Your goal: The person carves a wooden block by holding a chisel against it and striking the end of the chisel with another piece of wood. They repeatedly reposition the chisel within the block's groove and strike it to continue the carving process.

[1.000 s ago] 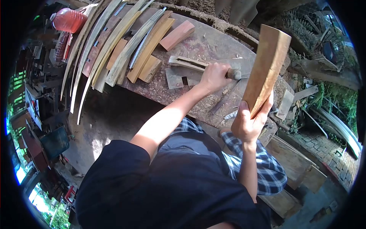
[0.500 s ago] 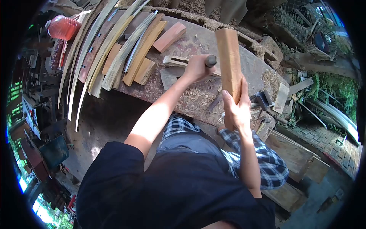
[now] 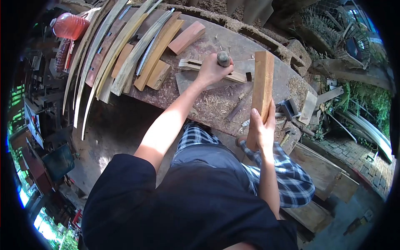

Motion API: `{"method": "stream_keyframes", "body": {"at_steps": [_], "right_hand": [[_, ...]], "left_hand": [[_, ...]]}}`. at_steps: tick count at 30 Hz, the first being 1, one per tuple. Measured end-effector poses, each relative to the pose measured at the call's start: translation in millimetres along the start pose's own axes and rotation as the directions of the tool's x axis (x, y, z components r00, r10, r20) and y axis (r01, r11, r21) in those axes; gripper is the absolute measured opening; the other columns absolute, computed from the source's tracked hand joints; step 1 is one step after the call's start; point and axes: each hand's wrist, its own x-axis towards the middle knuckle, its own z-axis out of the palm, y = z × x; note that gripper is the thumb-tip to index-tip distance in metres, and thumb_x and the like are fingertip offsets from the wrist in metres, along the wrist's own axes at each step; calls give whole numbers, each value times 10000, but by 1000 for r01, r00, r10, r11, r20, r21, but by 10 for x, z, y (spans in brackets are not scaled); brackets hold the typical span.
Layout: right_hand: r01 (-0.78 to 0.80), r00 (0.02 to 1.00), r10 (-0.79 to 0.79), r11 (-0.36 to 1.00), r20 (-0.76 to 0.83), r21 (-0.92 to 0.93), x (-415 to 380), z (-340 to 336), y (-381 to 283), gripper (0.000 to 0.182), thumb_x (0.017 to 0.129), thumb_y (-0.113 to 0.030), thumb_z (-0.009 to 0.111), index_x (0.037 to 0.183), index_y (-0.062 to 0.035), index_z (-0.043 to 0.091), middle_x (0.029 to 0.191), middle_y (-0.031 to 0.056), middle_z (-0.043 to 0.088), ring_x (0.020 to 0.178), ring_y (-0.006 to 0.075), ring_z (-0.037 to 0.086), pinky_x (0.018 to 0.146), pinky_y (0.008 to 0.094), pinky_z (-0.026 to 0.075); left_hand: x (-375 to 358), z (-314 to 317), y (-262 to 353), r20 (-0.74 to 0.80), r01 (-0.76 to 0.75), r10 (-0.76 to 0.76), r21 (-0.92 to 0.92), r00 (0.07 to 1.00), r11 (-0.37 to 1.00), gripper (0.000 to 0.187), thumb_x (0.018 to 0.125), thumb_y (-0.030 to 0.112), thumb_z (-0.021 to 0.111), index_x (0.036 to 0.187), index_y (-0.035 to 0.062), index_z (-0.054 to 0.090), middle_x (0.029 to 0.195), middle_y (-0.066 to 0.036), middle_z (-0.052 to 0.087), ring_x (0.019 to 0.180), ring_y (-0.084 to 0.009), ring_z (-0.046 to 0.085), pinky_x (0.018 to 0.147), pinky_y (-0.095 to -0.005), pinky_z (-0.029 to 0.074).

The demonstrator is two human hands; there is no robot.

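My left hand point(image 3: 211, 71) is closed around the round handle of a chisel point(image 3: 223, 59), whose blade is hidden below the fist. Under that hand lies a pale strip of wood point(image 3: 238, 77) with a long slot cut at its left end. A long squared wooden block point(image 3: 263, 79) stands raised in my right hand point(image 3: 264, 127), fingers wrapped round its lower part. The block is just right of the strip and apart from the chisel. Wood chips point(image 3: 216, 103) lie scattered in front of the strip on the workbench point(image 3: 166, 98).
Curved wooden slats point(image 3: 106, 54) and short boards point(image 3: 187, 37) lie along the bench's left side. A jug of red liquid point(image 3: 70, 26) stands at the far left. Metal tools point(image 3: 286, 109) and a hammer-like handle point(image 3: 239, 106) lie near the right front edge.
The wooden block in my right hand has moved down and to the right. My left hand has shifted slightly left, and the chisel's handle has tilted a little.
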Motion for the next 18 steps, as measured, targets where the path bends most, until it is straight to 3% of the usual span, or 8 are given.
{"method": "stream_keyframes", "body": {"at_steps": [6, 8, 10, 12, 13, 14, 16, 18], "right_hand": [[191, 979, -186, 979, -84, 69, 21, -125, -481, 836, 879, -243, 747, 1563, -62, 303, 1411, 218, 520, 1245, 299, 557, 1060, 413, 443], [281, 959, -261, 925, -109, 258, 3, -142, -646, 861, 848, -100, 714, 1573, -42, 254, 1465, 166, 454, 1306, 263, 492, 1074, 396, 428], [317, 948, -276, 857, -158, 406, -1, -34, -785, 862, 846, -117, 697, 1578, -71, 245, 1443, 209, 493, 1256, 296, 562, 1038, 404, 469], [277, 959, -279, 960, -41, -46, 110, -19, -640, 865, 862, -219, 702, 1587, -134, 238, 1318, 271, 605, 1130, 358, 667, 964, 426, 530], [103, 990, -72, 955, 120, -279, 163, -41, -674, 864, 875, -332, 697, 1590, -190, 235, 1161, 303, 679, 1004, 419, 714, 905, 462, 562], [179, 982, -151, 930, 113, -320, 181, -54, -639, 872, 883, -390, 693, 1597, -205, 228, 1081, 293, 709, 983, 434, 717, 893, 472, 567], [108, 991, -94, 979, 91, -174, 153, -126, -669, 888, 875, -354, 713, 1603, -208, 225, 1175, 302, 677, 1031, 427, 703, 924, 460, 555], [325, 941, -326, 945, -87, -32, 122, -122, -621, 924, 840, -174, 736, 1607, -158, 221, 1352, 257, 591, 1096, 308, 671, 981, 403, 524]], "left_hand": [[-32, 188, 141, -44, -63, 71, 159, 996, 985, 143, 797, 168, 734, 910, 82, 746, 787, -106, 739, 734, -211, 735, 701, -344, 566], [-59, 266, 245, -20, -38, 41, 138, 999, 990, 167, 751, 211, 748, 857, 84, 725, 821, -172, 716, 807, -369, 713, 723, -446, 568], [-100, 321, 376, -2, -60, 62, 183, 998, 981, 183, 748, 212, 753, 876, 84, 723, 822, -188, 705, 813, -379, 707, 719, -456, 563], [-97, 422, 427, 58, -91, 78, 256, 995, 962, 214, 741, 225, 772, 881, 71, 727, 813, -194, 698, 798, -388, 700, 709, -468, 557], [-91, 539, 238, 48, -168, 161, 200, 986, 965, 244, 728, 235, 790, 880, 56, 728, 796, -197, 693, 784, -395, 696, 705, -482, 554], [-78, 535, 265, 34, -230, 228, 205, 973, 951, 252, 718, 240, 802, 865, 50, 726, 780, -202, 689, 771, -397, 698, 697, -486, 552], [-82, 556, 288, 78, -209, 196, 216, 977, 954, 243, 717, 240, 801, 857, 57, 723, 775, -201, 689, 760, -391, 699, 690, -481, 557], [-121, 556, 346, 75, -166, 151, 282, 986, 945, 242, 711, 244, 802, 848, 61, 720, 773, -198, 692, 757, -389, 700, 689, -479, 562]]}}
